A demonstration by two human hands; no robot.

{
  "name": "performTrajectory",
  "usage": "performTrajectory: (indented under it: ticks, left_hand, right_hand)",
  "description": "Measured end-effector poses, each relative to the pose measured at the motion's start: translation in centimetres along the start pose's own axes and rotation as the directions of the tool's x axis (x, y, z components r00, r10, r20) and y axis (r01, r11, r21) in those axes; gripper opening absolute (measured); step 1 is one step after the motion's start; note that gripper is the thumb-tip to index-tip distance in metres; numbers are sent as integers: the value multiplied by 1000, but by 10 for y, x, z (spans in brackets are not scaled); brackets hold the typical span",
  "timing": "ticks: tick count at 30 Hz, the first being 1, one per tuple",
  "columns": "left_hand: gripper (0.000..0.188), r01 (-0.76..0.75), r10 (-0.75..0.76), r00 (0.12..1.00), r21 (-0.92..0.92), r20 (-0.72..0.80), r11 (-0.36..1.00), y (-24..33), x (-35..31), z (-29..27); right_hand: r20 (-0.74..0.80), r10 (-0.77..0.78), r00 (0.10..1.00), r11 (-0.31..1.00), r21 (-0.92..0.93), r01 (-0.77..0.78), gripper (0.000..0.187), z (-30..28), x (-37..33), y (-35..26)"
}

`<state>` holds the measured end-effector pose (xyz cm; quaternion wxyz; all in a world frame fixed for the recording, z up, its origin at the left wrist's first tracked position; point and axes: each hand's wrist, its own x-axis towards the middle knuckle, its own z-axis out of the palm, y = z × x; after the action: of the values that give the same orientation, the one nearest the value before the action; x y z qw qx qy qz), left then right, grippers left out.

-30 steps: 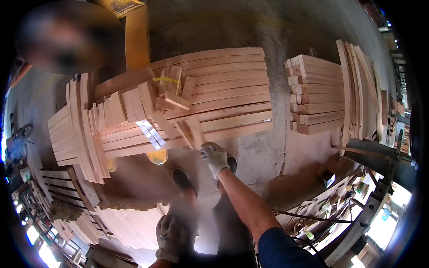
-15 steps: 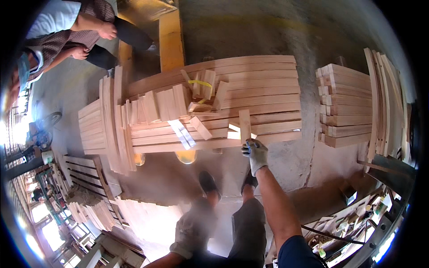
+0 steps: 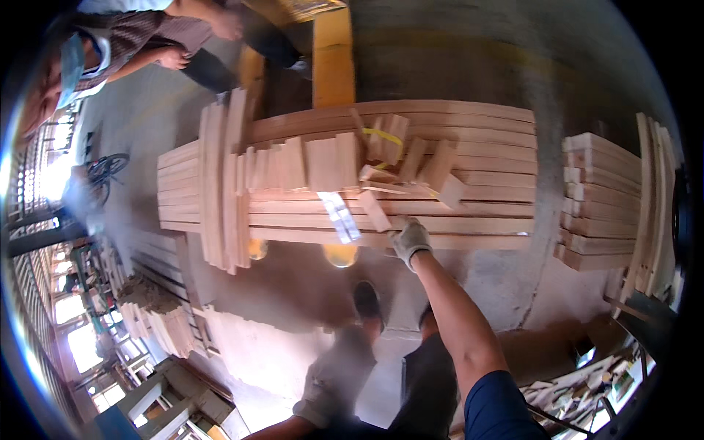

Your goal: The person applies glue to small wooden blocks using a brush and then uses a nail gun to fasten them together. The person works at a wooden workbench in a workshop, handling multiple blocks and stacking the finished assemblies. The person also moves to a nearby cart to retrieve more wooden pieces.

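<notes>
My right hand (image 3: 411, 240), in a pale work glove, is at the near edge of a stack of long wooden boards (image 3: 469, 224). Its fingers are partly spread beside the end of a short wood block (image 3: 375, 211); whether they touch it is unclear. Low by my left thigh is my gloved left hand (image 3: 317, 402), its fingers blurred. On the boards lie several loose short wood pieces (image 3: 438, 165), a bundle (image 3: 389, 138) with a yellow strap, a row of short boards (image 3: 275, 167) and a shiny silvery strip (image 3: 339, 218).
Upright boards (image 3: 216, 183) cross the stack's left end. Another pile of timber (image 3: 601, 198) stands at the right. Yellow metal forks (image 3: 334, 59) run under the stack. A person (image 3: 161, 44) is at the far left. Wood scraps (image 3: 587, 389) lie lower right.
My right hand has let go of the short wood piece it held upright and moved left toward another block. More loose pieces now lie right of the strapped bundle. The view has shifted.
</notes>
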<state>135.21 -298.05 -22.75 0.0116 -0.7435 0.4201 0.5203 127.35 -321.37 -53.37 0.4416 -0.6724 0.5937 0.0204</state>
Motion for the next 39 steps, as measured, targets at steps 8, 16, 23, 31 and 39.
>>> performTrajectory:
  ticks: [8,16,23,31,39]
  left_hand:
    - [57,-295,304,891,77,-336,952,-49,-7,36]
    - [49,-270,230,923,-93,-310,958,-34,-22,15]
    - [22,-355,408,886,246,-219,902,-18,-2,17]
    - [46,-321,405,871,303,-277,897,-52,-2,45]
    - [58,-203,280,942,348,-186,915,-45,2,44]
  right_hand:
    - [-186,-98,978,988,101,118,36,71,80,31]
    - [396,-69,916,908,405,-107,22,53,-14,49]
    - [360,365,859,152,887,-437,19,26,-96,239]
    - [252,718,648,-212,967,-142,12,-37,-119,299]
    - [53,690,722,-120,992,42,13,-76,-65,369]
